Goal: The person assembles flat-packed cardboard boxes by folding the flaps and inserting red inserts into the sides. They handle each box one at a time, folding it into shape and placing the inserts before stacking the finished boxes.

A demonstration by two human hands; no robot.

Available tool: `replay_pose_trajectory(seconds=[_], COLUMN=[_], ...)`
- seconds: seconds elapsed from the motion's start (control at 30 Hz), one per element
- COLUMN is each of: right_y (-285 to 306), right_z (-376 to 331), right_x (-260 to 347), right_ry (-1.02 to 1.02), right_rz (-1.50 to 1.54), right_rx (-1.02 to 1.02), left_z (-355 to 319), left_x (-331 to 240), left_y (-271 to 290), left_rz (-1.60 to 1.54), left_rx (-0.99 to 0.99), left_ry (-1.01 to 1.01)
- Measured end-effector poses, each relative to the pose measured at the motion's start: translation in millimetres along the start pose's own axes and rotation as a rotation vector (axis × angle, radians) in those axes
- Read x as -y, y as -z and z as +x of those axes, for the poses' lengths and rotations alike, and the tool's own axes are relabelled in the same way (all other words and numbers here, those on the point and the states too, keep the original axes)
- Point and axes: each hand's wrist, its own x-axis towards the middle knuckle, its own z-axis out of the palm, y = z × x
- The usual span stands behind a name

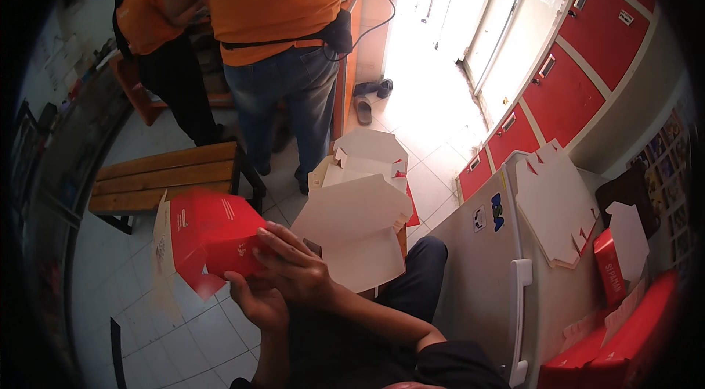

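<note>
A red cardboard food box [209,231] with white print, partly folded, is held up in front of me to the left. My left hand [258,304] grips its lower right edge, with the thumb against the card. Across the same end lies my right hand [297,265], its long fingers pressed together on the red face. The box's far left flap is smeared by motion. Right of my hands, an unfolded white carton [356,224] lies spread by my knee, its pale inside up. More pale cartons [367,154] lie just behind it.
Two people in orange shirts [257,0] stand ahead, beside a wooden bench [165,176]. At right a white fridge [481,257] carries a flat carton [554,205] and red boxes [617,337]. Red lockers [565,91] line the wall. Sandals [363,110] lie near the bright doorway.
</note>
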Motion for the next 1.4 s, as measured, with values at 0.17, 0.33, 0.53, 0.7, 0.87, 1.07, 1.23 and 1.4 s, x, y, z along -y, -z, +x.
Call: replay_pose_trajectory(seconds=[0.17, 0.33, 0.53, 0.7, 0.87, 1.07, 1.23, 1.4], right_y=[1.5, -3.2, -33.1, -25.7, -18.8, 3.0, 10.1, 50.7], right_z=[19.8, -3.5, -52.8, -69.7, -75.0, -54.2, -34.7, -26.2], right_x=[18.0, 7.3, 4.1, 6.4, 12.0, 9.6, 34.5, 24.9], right_ry=[-0.152, -0.461, -0.629, -0.69, -0.795, -0.733, -0.226, -0.327], right_rz=[0.079, 0.355, 0.282, 0.569, 0.489, 0.694, 0.072, 0.277], right_rx=[0.004, 0.283, 0.467, 0.668, 0.444, 0.632, 0.485, 0.403], left_z=[2.9, -3.3, -31.8, -36.4, -23.3, -16.7, 0.1, 41.8], left_x=[-1.3, -40.2, -104.5, -84.8, -90.1, -83.5, -92.3, -131.1], left_y=[35.9, 76.8, 101.6, 108.7, 72.0, 56.4, 29.0, 50.8], left_rz=[0.518, 0.815, 1.046, 1.17, 1.174, 1.049, 1.147, 0.649], left_rx=[0.134, 0.282, 0.324, 0.223, 0.28, 0.397, 0.488, 0.767], left_ry=[-0.109, -0.021, 0.435, 0.332, 0.398, 0.359, 0.391, 0.76])
